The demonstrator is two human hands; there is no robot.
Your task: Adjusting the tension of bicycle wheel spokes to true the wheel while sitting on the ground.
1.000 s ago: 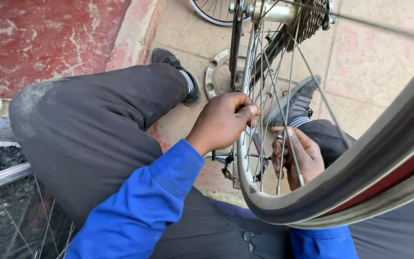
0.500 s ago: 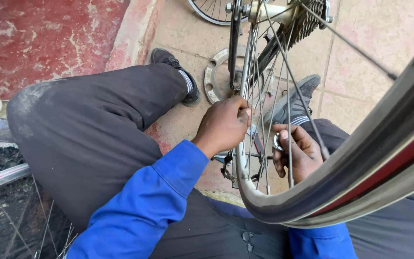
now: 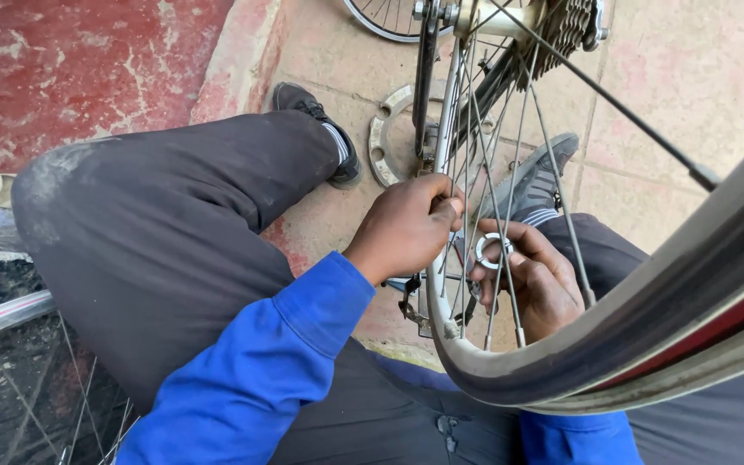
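A bicycle wheel stands upright between my legs, its silver rim (image 3: 437, 301) and tyre (image 3: 691, 319) close to the camera. My left hand (image 3: 406, 228) comes from a blue sleeve and pinches a thin spoke (image 3: 456, 176) beside the rim. My right hand (image 3: 537, 277) lies behind the spokes on the wheel's far side. Its fingers hold a small silver ring (image 3: 492, 250). The two hands are almost touching through the spokes.
A gear cluster (image 3: 566, 30) sits on the hub at the top. A flat toothed metal ring (image 3: 382, 138) lies on the tiled floor by my left shoe (image 3: 316, 112). Another wheel (image 3: 10, 314) lies at the lower left. A red floor (image 3: 88, 60) lies to the left.
My right hand's fingers have curled closer around the small ring. My left hand stays pinched at the spoke, shifted only slightly.
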